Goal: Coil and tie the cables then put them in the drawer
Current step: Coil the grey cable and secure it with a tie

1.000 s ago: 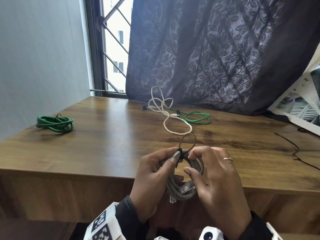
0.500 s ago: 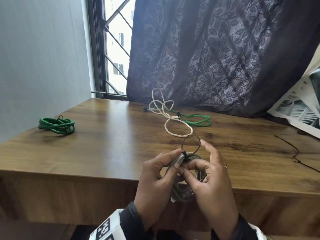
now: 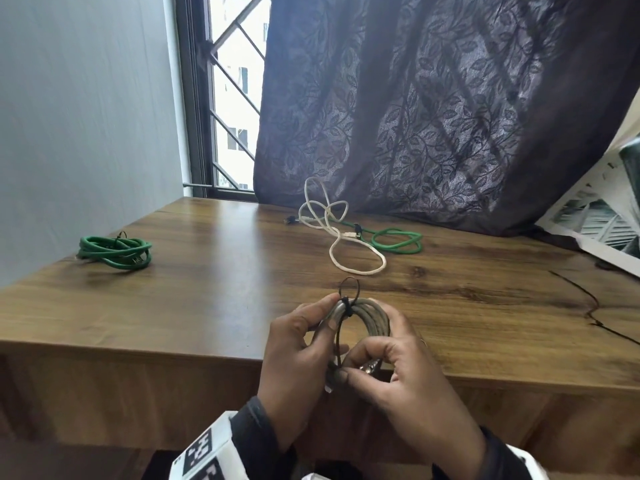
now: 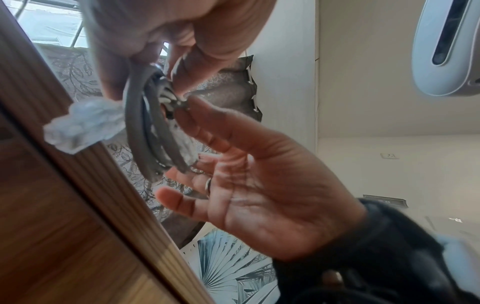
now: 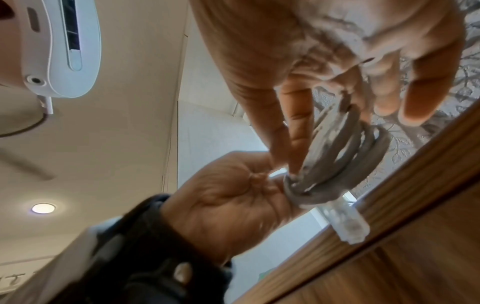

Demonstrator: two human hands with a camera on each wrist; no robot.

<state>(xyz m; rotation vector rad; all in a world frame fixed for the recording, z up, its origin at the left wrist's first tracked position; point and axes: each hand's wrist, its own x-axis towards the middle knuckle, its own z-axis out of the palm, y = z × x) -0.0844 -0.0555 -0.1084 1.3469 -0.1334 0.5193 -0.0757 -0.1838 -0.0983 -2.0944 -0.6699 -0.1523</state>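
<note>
A grey cable coil (image 3: 375, 317) hangs over the table's front edge between both hands. A thin black tie (image 3: 346, 306) wraps the coil's top, with a small loop standing above it. My left hand (image 3: 333, 311) pinches the coil beside the tie's head. My right hand (image 3: 349, 362) pinches the tie's tail low on the coil, its other fingers behind the strands. The left wrist view shows the coil (image 4: 137, 131) and a clear plug (image 4: 83, 123). In the right wrist view the left hand (image 5: 280, 181) grips the coil (image 5: 363, 156).
On the wooden table (image 3: 207, 306) a tied green coil (image 3: 116, 252) lies at the left. A loose white cable (image 3: 332, 233) and a loose green cable (image 3: 398, 240) lie at the back by the dark curtain. A thin black strand (image 3: 588, 306) lies at the right.
My right hand has moved from the coil's top down to its lower part, drawing the tie's tail with it. The tie's loop above the coil has shrunk. The left hand keeps its grip.
</note>
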